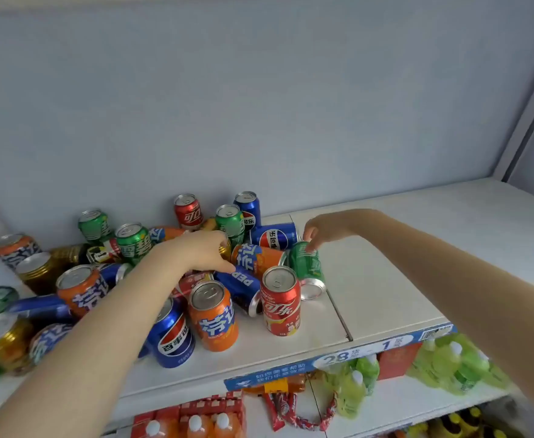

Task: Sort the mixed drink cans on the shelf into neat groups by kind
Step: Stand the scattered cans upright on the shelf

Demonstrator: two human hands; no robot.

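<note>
1. Landmark: the upright red can [280, 303], near the front edge of the shelf [385, 279]. The unsorted pile spreads to its left and behind it.
2. Right hand [317, 229]: behind the red can. Its fingers are curled onto the far end of the green can [308, 267], which lies on its side just behind and right of the red can, base toward me.
3. Left hand [201, 251]: behind and left of the red can, fingers curled down into the pile. I cannot tell whether they close on anything.
4. Risk A: I judge the right grip shallow, taken at the can's end only. If it slips, the green can may drop against the red can and push it toward the edge.
5. Risk B: the lying orange can [259, 257] rests against the green can. Lifting the green can away may free it to roll.
6. Risk C: my left arm [117, 311] passes close beside the standing orange can [214, 316], left of the red can. A careless pull-back could topple it off the front.
</note>
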